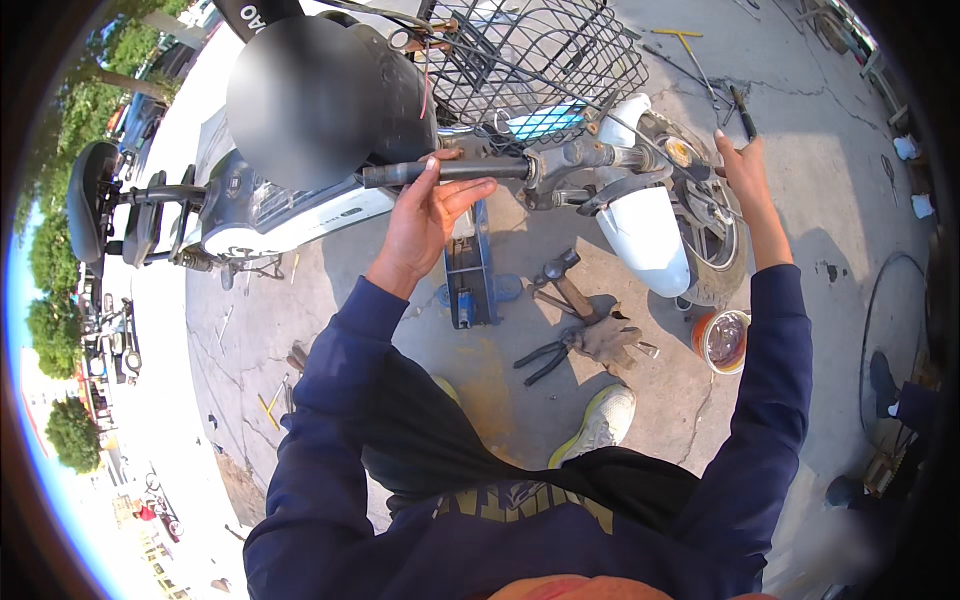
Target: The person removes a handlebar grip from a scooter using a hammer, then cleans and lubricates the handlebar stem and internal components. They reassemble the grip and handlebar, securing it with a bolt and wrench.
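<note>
A dark front fork (575,165) lies level across in front of me, its long steering tube (480,169) pointing left. My left hand (428,215) grips that tube near its free end, thumb over it and some fingers loose below. My right hand (743,165) is at the fork's other end, beside the wheel, with fingers curled round the end; its grip is partly hidden. A wheel (712,235) with a white mudguard (645,238) is beneath and beside the fork. Close to the right hand is a black-handled tool (743,112).
An electric scooter (290,215) stands at left, partly covered by a blur, with a wire basket (540,60) beside it. On the ground lie a hammer (568,282), pliers (545,360), a blue jack (470,270) and a tub (722,342). Another person's shoe (884,385) shows at right.
</note>
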Motion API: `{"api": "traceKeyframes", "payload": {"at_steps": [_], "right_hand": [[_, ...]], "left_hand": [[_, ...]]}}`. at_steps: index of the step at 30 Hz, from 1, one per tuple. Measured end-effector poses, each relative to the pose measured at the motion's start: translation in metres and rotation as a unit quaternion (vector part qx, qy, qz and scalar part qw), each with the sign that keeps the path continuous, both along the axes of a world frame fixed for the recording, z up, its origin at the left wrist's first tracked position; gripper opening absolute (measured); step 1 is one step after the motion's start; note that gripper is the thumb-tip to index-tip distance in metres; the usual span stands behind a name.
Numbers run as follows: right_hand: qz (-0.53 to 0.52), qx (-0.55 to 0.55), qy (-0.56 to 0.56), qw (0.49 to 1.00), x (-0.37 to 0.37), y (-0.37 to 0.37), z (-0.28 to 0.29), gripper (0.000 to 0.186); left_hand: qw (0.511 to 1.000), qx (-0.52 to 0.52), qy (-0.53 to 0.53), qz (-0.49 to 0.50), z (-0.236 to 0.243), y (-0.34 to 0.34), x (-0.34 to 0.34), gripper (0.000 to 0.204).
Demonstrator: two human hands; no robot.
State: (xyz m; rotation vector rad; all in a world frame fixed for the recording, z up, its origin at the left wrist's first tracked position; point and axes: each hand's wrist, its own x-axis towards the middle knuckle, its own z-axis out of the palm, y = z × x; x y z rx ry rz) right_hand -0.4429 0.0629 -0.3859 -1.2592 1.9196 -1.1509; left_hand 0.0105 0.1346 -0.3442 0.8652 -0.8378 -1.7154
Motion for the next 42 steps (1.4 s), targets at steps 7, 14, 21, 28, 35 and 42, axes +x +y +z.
{"api": "traceKeyframes", "payload": {"at_steps": [7,14,21,28,35,42], "right_hand": [[-0.02,0.189,0.045,0.981,-0.018,-0.03,-0.043,0.103],[-0.056,0.244,0.151,0.956,-0.011,-0.045,-0.063,0.116],[0.078,-0.253,0.331,0.906,0.082,0.028,0.065,0.081],[0.463,-0.192,0.193,0.844,0.207,0.105,0.048,0.084],[0.512,0.096,0.078,0.85,0.235,0.136,0.013,0.085],[0.488,0.118,0.116,0.857,0.236,0.142,0.001,0.083]], "left_hand": [[0.999,0.035,-0.005,0.023,-0.001,0.007,0.014,0.041],[0.998,0.048,-0.026,0.018,-0.006,0.005,0.016,0.041],[0.994,0.099,0.041,0.024,-0.025,0.022,0.03,0.039],[0.99,0.127,0.051,0.013,-0.051,0.024,0.042,0.045],[0.973,0.218,0.042,0.062,-0.093,0.012,0.053,0.044],[0.968,0.24,-0.048,0.054,-0.124,-0.001,0.071,0.047]]}}
